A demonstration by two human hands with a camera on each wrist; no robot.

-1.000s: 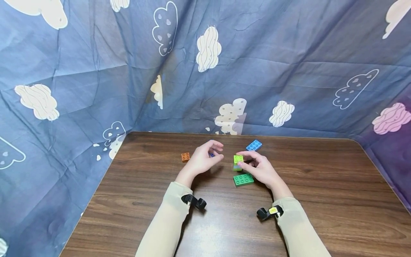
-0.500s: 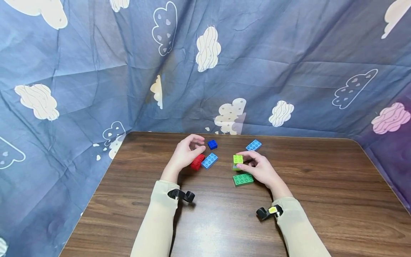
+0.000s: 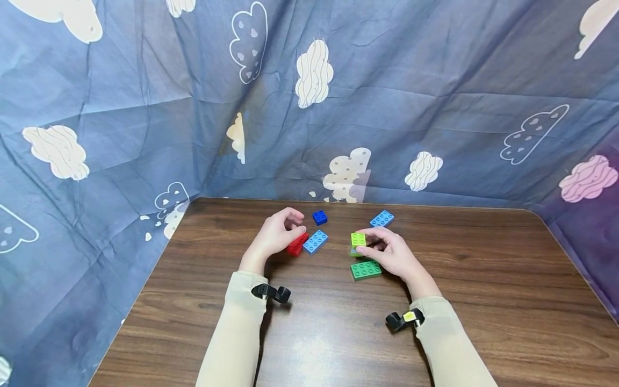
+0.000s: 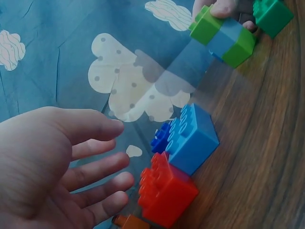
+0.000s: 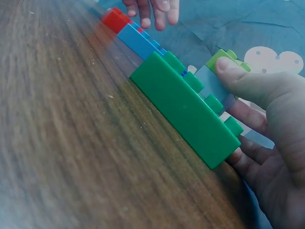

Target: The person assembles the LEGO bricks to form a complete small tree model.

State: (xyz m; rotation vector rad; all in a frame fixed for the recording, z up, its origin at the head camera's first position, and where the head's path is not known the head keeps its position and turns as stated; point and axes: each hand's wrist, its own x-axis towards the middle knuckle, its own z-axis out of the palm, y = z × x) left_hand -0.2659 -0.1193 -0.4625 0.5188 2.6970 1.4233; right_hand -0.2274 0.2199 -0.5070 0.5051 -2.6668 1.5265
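Block stack (image 4: 224, 38): pinched by right hand (image 3: 394, 253); likely light, stiff, best gripped sideways.
Left hand (image 3: 272, 235): held near red block (image 4: 170, 192), fingers apart.

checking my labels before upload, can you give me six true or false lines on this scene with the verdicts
1. The right hand grips a stack of blocks. True.
2. The left hand grips the red block. False: the left hand holds nothing, and the red block is close by it.
3. The top of the stack of blocks is lime green. True.
4. The dark blue block has eight studs. False: it has four.
5. An orange block shows in the left wrist view. True.
6. The green block lies beyond the stack of blocks in the head view. False: it lies on the near side.
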